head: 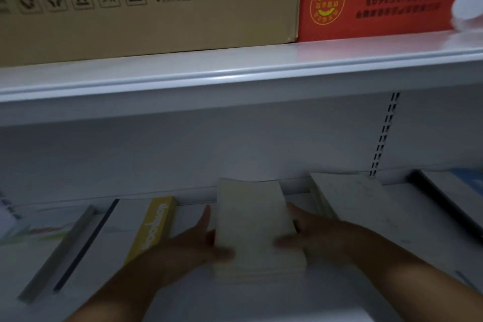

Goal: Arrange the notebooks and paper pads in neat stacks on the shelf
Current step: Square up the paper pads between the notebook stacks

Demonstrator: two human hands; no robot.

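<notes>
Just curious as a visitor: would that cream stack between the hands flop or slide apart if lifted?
The cream pad stack looks thick, so probably fairly stiff and heavy for its size. Its layered front edge suggests separate pads that could slide apart, likely why the left hand and right hand hold both sides.

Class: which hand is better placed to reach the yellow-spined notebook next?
Likely the left hand: it holds the cream pad stack on the side beside the yellow-spined notebook; the right hand is across the stack.
</notes>
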